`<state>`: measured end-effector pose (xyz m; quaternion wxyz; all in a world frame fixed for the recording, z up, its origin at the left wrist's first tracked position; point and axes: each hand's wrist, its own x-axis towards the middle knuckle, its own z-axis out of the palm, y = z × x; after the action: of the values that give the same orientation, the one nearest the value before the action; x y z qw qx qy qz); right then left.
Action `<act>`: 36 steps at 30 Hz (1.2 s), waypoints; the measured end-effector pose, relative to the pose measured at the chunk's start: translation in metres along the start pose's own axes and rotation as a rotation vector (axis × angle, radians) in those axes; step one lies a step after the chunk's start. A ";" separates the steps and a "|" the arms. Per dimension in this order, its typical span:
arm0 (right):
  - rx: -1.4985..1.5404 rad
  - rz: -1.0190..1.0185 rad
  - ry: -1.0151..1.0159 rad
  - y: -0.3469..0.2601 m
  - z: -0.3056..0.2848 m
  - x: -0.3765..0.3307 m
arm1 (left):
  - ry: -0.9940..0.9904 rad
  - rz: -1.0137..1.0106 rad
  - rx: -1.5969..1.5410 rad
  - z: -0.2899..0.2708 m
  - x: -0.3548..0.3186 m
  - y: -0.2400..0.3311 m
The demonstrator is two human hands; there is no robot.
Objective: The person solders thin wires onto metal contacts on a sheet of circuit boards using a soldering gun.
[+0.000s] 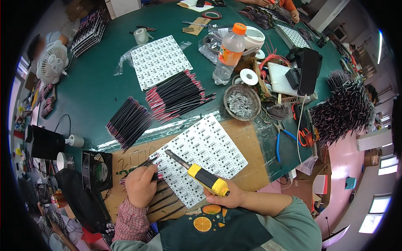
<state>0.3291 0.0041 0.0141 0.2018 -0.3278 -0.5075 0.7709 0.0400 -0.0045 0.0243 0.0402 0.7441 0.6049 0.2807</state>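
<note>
My right hand (226, 195) is closed round the yellow and black grip of a soldering iron (207, 179). Its metal tip reaches over the upper left part of a white circuit board panel (209, 146) printed with rows of small black parts. At the panel's left edge, my left hand (141, 186) is pinched on thin black wires (156, 176) with pink-red ends. Those wire ends lie by the panel's edge; whether any touches the tip I cannot tell. Several more black wires (161, 203) stretch over the brown cardboard (255, 167) below the left hand.
Beyond lie wire bundles (178, 95), a second panel (161, 60), a bottle with an orange cap (230, 54) and a bowl of metal scraps (242, 103). Blue-handled pliers (279, 140) rest at right. A small black fan (97, 170) stands at left. Another person's hand (295, 16) is far right.
</note>
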 end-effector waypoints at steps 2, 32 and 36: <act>0.021 0.014 -0.042 -0.001 -0.002 0.000 | -0.008 -0.010 0.000 -0.001 -0.002 -0.001; -0.159 0.038 0.046 0.002 -0.015 -0.005 | -0.063 0.096 0.039 0.020 0.000 -0.011; -0.046 0.047 0.106 0.001 -0.010 -0.003 | -0.068 0.088 0.057 0.020 0.000 -0.010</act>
<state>0.3380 0.0080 0.0111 0.2025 -0.3843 -0.5058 0.7452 0.0406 0.0036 0.0032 0.0270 0.7800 0.5776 0.2394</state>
